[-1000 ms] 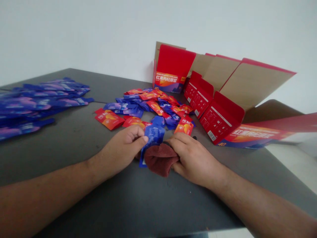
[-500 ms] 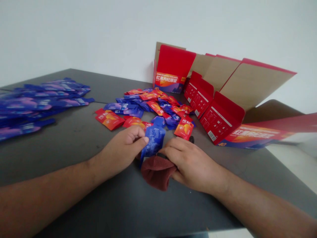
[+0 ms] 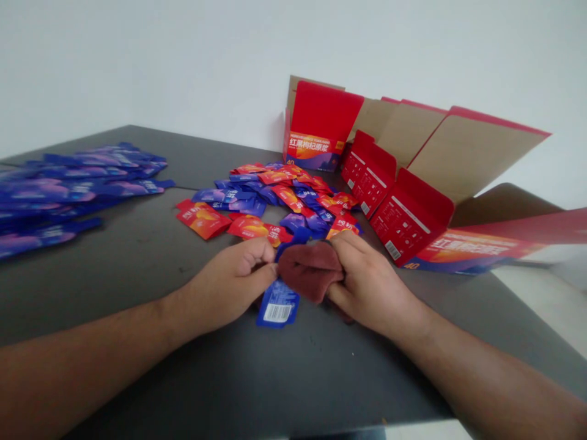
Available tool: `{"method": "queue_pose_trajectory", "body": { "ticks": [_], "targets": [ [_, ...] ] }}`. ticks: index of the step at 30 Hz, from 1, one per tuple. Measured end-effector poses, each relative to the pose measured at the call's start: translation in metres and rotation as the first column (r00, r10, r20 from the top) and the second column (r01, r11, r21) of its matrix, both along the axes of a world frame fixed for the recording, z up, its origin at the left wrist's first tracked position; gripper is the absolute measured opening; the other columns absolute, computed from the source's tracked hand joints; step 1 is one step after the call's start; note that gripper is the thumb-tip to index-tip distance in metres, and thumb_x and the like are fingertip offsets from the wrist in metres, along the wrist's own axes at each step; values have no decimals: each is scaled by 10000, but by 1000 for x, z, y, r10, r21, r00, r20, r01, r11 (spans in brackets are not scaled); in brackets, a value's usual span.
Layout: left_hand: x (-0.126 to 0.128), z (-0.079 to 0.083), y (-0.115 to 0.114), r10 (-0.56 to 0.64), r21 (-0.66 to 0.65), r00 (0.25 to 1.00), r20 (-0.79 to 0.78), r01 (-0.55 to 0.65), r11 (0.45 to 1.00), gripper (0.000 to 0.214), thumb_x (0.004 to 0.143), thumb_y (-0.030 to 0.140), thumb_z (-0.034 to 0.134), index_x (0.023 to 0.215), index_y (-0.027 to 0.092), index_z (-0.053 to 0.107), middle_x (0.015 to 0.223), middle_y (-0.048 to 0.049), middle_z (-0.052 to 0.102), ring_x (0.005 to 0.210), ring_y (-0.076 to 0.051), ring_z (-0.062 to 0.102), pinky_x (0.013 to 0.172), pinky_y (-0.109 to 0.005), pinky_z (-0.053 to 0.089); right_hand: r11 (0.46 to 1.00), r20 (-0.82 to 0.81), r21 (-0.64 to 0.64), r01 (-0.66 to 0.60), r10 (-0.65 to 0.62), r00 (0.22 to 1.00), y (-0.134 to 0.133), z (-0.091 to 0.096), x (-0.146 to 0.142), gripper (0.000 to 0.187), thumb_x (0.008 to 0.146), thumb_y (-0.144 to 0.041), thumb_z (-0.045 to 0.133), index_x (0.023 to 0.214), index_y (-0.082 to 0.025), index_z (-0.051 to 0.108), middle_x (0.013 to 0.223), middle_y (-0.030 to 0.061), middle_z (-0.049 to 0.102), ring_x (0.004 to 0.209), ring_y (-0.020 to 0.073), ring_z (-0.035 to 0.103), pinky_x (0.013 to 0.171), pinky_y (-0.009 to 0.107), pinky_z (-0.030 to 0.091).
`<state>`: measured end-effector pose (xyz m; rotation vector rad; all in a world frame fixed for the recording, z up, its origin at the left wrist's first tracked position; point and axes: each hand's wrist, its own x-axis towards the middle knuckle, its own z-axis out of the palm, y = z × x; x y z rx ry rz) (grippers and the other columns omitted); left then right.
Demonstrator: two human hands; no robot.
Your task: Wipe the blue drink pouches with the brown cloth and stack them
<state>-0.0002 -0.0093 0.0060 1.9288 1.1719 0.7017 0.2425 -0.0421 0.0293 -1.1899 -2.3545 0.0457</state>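
Observation:
My left hand [image 3: 245,278] is closed on the left edge of a blue sachet [image 3: 279,300], whose printed back and white barcode face up. Bunched in my right hand [image 3: 367,278] is a brown cloth [image 3: 308,267], which lies across the upper part of the sachet and covers much of it. Fingers of both hands are curled, close together over the near middle of the table. Just beyond them lies a pile of red sachets [image 3: 257,229] and blue sachets [image 3: 250,205], some overlapping.
To the left is a heap of blue-purple sachets [image 3: 68,186] on the dark table [image 3: 192,379]. A red carton [image 3: 314,150] stands open at the back, with more open red cartons [image 3: 408,211] along the right. Behind the table rises a pale wall [image 3: 160,61].
The brown cloth in my right hand has moved up and away from me, onto the blue sachet's upper part. The sachet's barcode end now shows below it. My left hand keeps its hold.

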Motion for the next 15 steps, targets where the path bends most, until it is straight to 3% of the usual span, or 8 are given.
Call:
{"method": "queue_pose_trajectory", "body": {
  "ticks": [6,11,15],
  "targets": [
    [0,2,-1,-8,59,1000,6,8,998,236,921,310,568,715,213,505,660,39,542,624,-134,494,575,-264,377,993,13,-78,-89,90,996,1,0,0,176,840,-117,629,950,-214,532,976,47,606,869,203,581,756,321,494],
    [-2,1,-2,-36,43,999,22,35,998,203,917,305,560,736,215,538,664,36,561,613,-138,510,573,-269,386,999,-46,-37,19,-20,999,4,0,2,191,822,-109,630,931,-222,522,929,35,594,871,212,575,762,331,481],
    [-1,1,-2,-31,38,999,22,30,999,222,917,311,568,723,213,527,665,35,555,622,-137,501,573,-266,382,994,-15,-68,-85,85,996,3,-1,2,184,839,-122,641,925,-224,514,946,34,591,859,200,569,747,317,472]
  ]
}}
